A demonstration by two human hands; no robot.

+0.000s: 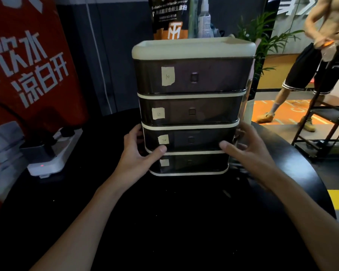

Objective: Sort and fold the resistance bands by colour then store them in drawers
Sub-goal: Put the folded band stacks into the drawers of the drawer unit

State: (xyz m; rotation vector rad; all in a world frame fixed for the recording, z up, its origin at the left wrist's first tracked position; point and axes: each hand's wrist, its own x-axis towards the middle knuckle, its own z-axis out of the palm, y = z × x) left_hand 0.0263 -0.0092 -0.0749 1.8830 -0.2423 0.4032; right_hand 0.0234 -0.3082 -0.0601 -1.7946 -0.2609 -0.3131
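Dark and round, the surface [184, 212] stands in a gym, with a red banner [27, 65] and a power strip [55, 153] to the left and a person in shorts [311, 75] well off to the right.

Head view: a drawer unit [192, 79] stands upright mid-surface, its four smoked drawers all closed, each with a paper label [167, 76]. The left grip [139, 151] and right grip [249, 151] clasp its sides at the third drawer [190, 139]. On both, the fingers curl round the sides and the thumbs press on the front, probably to steady or shift the unit before a drawer is pulled. No bands show anywhere, and the fronts are too dark to tell what is inside.
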